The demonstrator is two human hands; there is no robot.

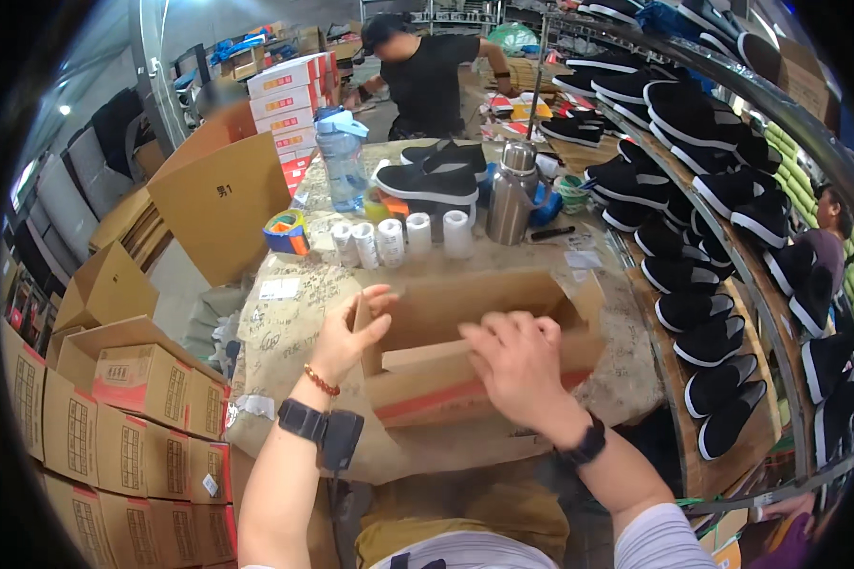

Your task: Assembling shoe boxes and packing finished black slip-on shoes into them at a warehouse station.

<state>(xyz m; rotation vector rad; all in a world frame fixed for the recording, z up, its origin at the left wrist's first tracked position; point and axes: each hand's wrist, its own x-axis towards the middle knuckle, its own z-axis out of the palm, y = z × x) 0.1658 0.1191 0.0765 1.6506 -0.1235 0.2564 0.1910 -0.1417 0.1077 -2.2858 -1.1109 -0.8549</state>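
An open cardboard shoe box (427, 396), brown with a red stripe along its near side, stands on the worktable in front of me. At its left end is my left hand (351, 327), thumb and fingers spread apart, nothing held between them. My right hand (525, 365) is over the box's near wall, palm down with fingers bent. Motion smears those fingertips, and whether they grip the cardboard is unclear. A pale flap shows inside the box; the rest of its inside is partly hidden by the near wall and my right hand.
Behind the box stand several white label rolls (390, 243), a tape roll (287, 232), a blue water bottle (341, 161), black shoes (427, 182) and a steel flask (512, 194). Shoe racks (707, 313) line the right; stacked cartons (147, 455) fill the left. A person (427, 85) works beyond the table.
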